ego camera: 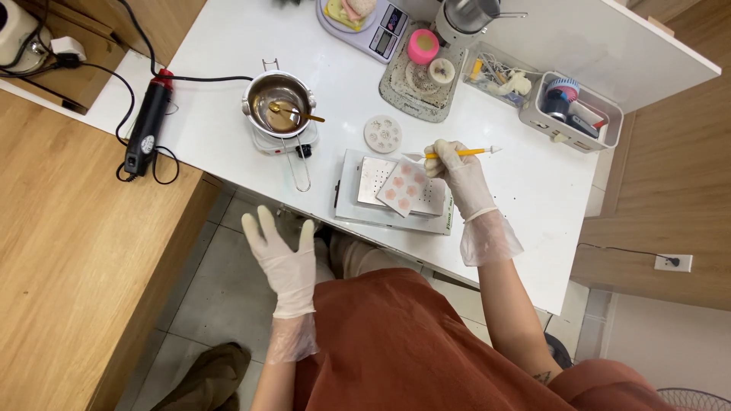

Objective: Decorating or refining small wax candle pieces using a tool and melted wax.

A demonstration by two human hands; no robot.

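My right hand (459,173), in a white glove, grips a thin yellow tool (457,153) with pale tips, held level above the white table (228,46). Just left of that hand a small pale sheet with several pink flower shapes (403,187) lies on a perforated metal plate (375,178) set in a white tray (349,204). My left hand (280,255), also gloved, hangs off the table's edge over the floor with fingers spread and nothing in it.
A small metal pot with a gold spoon (279,95) sits on a little heater. A round white flower mould (382,133) lies beside it. A black heat gun (147,122), a kitchen scale (364,23), a pink cup (422,46) and tool bins (572,114) stand around.
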